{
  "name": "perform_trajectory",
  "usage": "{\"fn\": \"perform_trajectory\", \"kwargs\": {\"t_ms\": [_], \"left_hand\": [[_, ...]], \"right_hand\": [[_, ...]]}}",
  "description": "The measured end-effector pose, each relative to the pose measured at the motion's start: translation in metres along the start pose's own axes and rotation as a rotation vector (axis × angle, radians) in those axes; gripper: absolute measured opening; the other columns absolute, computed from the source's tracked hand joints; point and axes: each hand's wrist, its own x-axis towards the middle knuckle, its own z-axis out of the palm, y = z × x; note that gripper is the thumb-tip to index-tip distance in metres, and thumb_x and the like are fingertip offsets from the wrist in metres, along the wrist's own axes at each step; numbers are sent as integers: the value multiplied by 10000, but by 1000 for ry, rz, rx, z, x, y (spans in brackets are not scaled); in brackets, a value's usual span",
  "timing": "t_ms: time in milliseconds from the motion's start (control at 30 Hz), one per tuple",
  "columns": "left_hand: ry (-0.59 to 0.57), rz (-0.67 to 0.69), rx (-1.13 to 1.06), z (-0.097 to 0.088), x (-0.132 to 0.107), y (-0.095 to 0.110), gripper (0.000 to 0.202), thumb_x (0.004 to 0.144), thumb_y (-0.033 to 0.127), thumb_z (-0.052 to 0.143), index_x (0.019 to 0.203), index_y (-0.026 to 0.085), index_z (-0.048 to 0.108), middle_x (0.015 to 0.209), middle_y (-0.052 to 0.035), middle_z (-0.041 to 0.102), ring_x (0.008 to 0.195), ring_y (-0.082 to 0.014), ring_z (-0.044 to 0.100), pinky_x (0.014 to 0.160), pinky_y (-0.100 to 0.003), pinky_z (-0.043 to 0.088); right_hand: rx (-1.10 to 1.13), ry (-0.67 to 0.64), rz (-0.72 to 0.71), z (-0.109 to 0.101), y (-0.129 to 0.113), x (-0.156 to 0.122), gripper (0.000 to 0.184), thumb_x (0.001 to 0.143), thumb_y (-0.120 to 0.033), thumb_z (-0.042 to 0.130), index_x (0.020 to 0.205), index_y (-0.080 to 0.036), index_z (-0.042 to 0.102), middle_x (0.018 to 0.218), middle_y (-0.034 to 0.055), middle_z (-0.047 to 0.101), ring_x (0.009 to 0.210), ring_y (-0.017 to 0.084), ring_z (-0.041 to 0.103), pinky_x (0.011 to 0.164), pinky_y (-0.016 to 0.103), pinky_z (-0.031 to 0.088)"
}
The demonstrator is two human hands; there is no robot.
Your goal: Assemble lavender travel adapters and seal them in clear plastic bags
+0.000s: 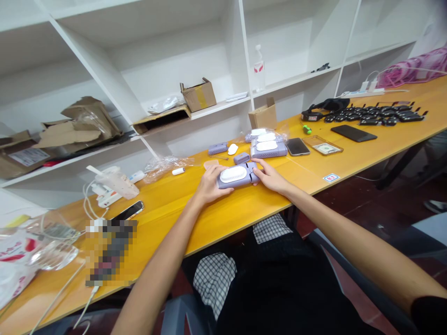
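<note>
White shelves (pixel 153 51) run along the whole back edge of an orange worktop (pixel 167 214), which slants up towards its far right corner, where a pink bundle (pixel 412 70) lies. Torn cartons (pixel 84 123) fill the lower left shelf, and a smaller box (pixel 199 95) sits on the next one. Near the back right edge spreads a crowd of black gadgets (pixel 377 114); left of them, a stack of lilac units (pixel 268 151) stands close to a paper bag (pixel 263 115). Towards the left end are a cup (pixel 117 181) and a phone (pixel 128 211). Mid-worktop, between front and back edges, the left hand (pixel 211 184) is curled around the left end of a lilac case (pixel 223 183), thumb along the near side and fingers over the far side. The right hand (pixel 268 176) is partly closed, thumb and fingers pinching the case's right end beside its dark slots. Whether the case touches the wood I cannot tell. A white oval (pixel 233 174) covers much of its upper face. Just beyond lie a lilac piece (pixel 242 158) and a loose white disc (pixel 232 149); a small white part (pixel 178 171) rests further left.
</note>
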Motion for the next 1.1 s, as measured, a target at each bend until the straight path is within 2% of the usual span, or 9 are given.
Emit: {"fn": "perform_trajectory", "kwargs": {"t_ms": [167, 333, 600, 700, 833, 1100], "left_hand": [[-1, 4, 18, -1, 1, 0, 729, 685, 394, 917, 1321, 252, 589, 1295, -107, 648, 1220, -337, 611, 1031, -528, 515], [26, 15, -19, -2, 1, -5, 727, 678, 382, 918, 1316, 255, 595, 1297, -114, 646, 1209, -333, 621, 1021, -543, 519], [6, 40, -5, -2, 3, -6, 732, 695, 425, 905, 1334, 260, 587, 1338, -117, 628, 1277, -353, 577, 1074, -564, 468], [15, 60, -8, -1, 4, -6, 743, 693, 420, 907, 1342, 264, 581, 1320, -107, 644, 1264, -351, 580, 1068, -560, 464], [28, 78, -7, -1, 4, -6, 751, 688, 382, 911, 1349, 256, 576, 1319, -110, 645, 1261, -343, 578, 1065, -551, 466], [17, 75, 9, -4, 5, -2, 724, 695, 384, 906, 1331, 276, 577, 1323, -105, 647, 1264, -347, 579, 1073, -568, 455]], "right_hand": [[102, 11, 36, -1, 2, 2, 466, 1006, -371, 531, 1455, -261, 471, 834, 1, 681, 656, 180, 689, 752, 374, 599], [218, 25, 54, 0, 4, 5, 436, 984, -355, 552, 1408, -280, 482, 870, 0, 680, 649, 164, 667, 675, 339, 594], [242, 30, 78, 1, -1, 3, 392, 976, -340, 557, 1361, -291, 496, 878, -1, 679, 633, 152, 653, 656, 327, 594], [249, 48, 90, 1, -7, 0, 366, 960, -398, 595, 1293, -286, 491, 883, -3, 674, 640, 155, 648, 629, 324, 585], [269, 25, 50, 3, -11, -2, 458, 899, -485, 687, 1217, -278, 431, 853, -4, 674, 656, 166, 637, 613, 327, 571], [269, 28, 37, 2, -9, -5, 580, 822, -496, 785, 1212, -303, 401, 904, -1, 673, 760, 198, 672, 694, 377, 587]]}}
